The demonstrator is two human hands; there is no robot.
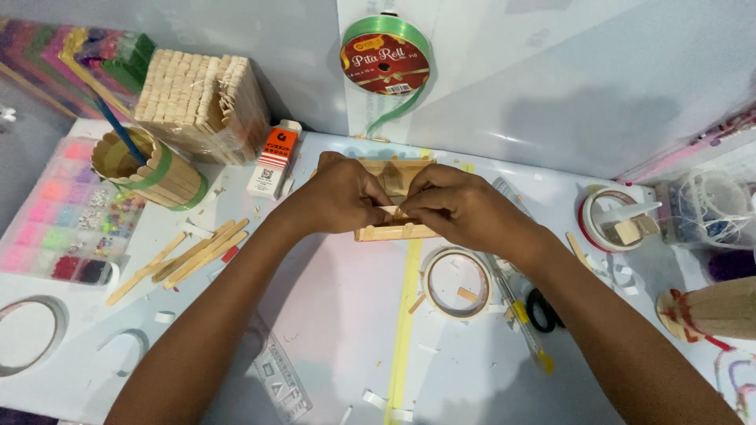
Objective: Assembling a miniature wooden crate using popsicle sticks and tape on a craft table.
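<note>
Both my hands meet over a small structure of wooden craft sticks (391, 231) lying flat on the white table. My left hand (335, 195) covers its left part, fingers curled and pinching at the middle. My right hand (457, 206) covers the right part, its fingertips pressed against the same spot. Between the fingertips a small pale piece shows; I cannot tell what it is. Much of the stick structure is hidden under the hands.
Loose craft sticks (197, 253) lie left. A stick cup (153, 169) holds a blue pen; behind it stands a stack of sticks (201, 98) and a glue box (273, 160). A tape roll (457, 282), scissors (542, 308), a bead box (67, 212) and a green ribbon spool (385, 55) surround the work.
</note>
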